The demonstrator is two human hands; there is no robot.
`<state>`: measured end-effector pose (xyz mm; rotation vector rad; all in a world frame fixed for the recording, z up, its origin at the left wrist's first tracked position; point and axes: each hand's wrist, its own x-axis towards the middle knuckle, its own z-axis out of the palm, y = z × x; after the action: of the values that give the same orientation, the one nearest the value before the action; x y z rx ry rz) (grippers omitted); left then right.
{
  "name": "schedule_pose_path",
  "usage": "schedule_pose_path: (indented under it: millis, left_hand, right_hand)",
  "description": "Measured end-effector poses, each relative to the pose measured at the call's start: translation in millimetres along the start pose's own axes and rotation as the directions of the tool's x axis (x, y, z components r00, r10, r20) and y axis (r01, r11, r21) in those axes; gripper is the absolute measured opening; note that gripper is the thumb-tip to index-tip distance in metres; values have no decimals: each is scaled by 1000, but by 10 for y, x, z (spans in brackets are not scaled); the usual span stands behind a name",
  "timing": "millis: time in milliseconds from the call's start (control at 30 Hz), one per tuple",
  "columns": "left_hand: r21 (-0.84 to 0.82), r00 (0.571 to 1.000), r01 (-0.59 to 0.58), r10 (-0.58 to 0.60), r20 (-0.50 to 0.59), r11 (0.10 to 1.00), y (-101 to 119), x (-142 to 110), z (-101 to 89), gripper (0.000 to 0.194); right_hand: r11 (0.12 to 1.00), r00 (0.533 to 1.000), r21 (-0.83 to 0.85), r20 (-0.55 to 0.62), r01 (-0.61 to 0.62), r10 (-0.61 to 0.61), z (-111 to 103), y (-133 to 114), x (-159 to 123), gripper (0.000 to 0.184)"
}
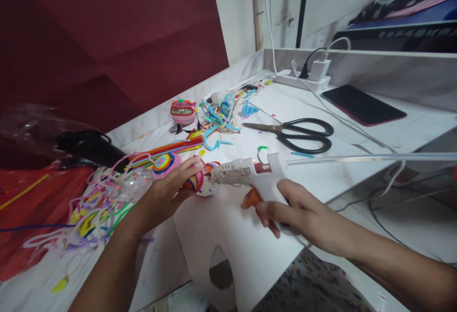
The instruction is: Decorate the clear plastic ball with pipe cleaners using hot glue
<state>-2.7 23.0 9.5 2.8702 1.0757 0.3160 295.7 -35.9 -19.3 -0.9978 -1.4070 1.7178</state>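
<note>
My right hand [291, 207] is wrapped round the handle of a white hot glue gun [235, 171], with fingers at its orange trigger [253, 197]. A long translucent glue stick [364, 158] runs out of the gun's back to the right. The nozzle points left, touching or very close to a colourful striped craft piece [206, 189]. My left hand [174, 181] is closed on that piece, whose far side the fingers partly hide. Just beyond the left hand sits a round piece with coloured rings [166, 163]; whether it joins the held piece I cannot tell.
Black-handled scissors [300, 133] lie beyond the gun. A dark phone [364, 105], a power strip [303, 79] and a white cable are at the back right. Tangled pipe cleaners [96, 212] cover the left. A finished-looking round pouch [183, 112] stands behind. White paper [243, 255] hangs over the front edge.
</note>
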Motion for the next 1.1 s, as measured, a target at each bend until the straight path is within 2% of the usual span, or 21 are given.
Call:
schedule_pose_path:
  millis: [433,600,700,833,967,1100]
  left_hand:
    - [-12,1000,5,-5,-9,1000,3,-14,13,57]
    - [-10,1000,14,-14,-3,1000,6,-5,11,58]
    - [-6,1000,7,-7,-11,1000,13,1,5,58]
    - [7,1000,-3,3,-31,1000,8,10,4,60]
    - [18,998,-25,26,-60,1000,-43,9,25,60]
    - [40,990,-61,66,-125,997,-138,14,79,61]
  right_hand:
    - [992,1000,123,-8,-28,29,-34,109,3,13]
    - [982,999,186,-26,-39,44,-34,119,7,21]
    - [962,997,265,-34,-57,69,-14,99,11,23]
    - [915,994,390,23,-106,105,-36,82,6,17]
    - [909,998,412,22,-65,61,-239,41,-61,29]
    - [936,993,351,-118,41,1,-616,-107,-128,35]
